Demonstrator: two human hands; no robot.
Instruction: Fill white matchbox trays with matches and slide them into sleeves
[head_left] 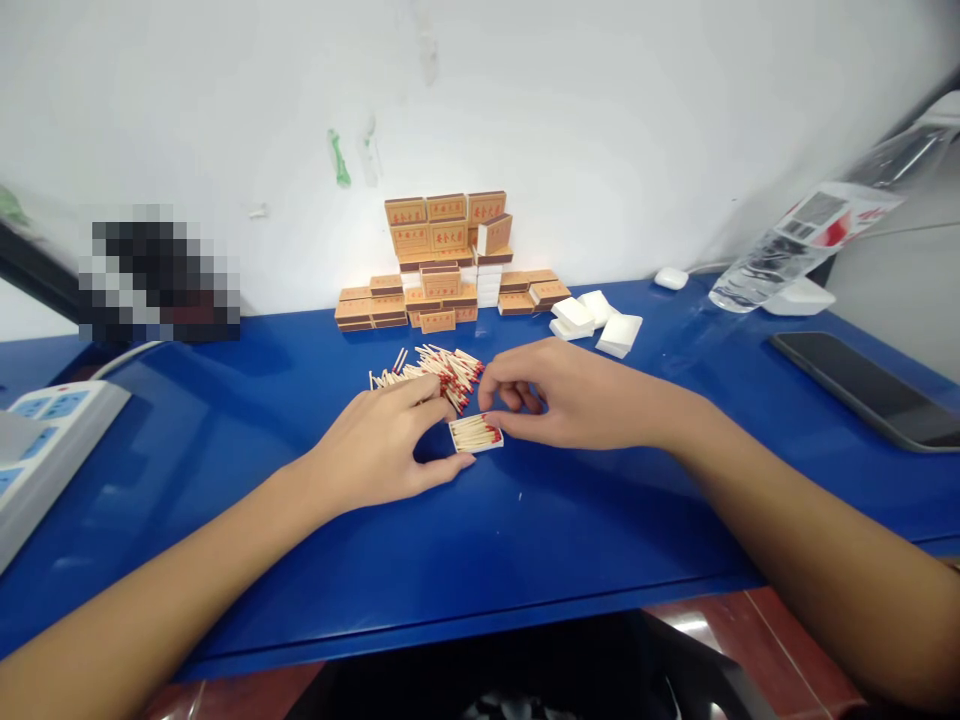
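Observation:
A small white matchbox tray [489,447] lies on the blue table, with red-headed matches [472,433] in it. My left hand [382,440] has its thumb along the near side and its fingers along the far side, gripping the tray. Over the tray's right end, my right hand [566,395] is curled, thumb and forefinger close together at the match heads. Whether a match is between those fingertips is hidden. Just behind the tray spreads a loose pile of matches [450,375], partly covered by my left hand.
Printed matchboxes [448,238] stand stacked against the wall. White empty trays [620,333] lie right of them. Farther right are a plastic bottle [806,240], a phone [874,390] and a small white case [671,278]. A white power strip [67,430] sits at left.

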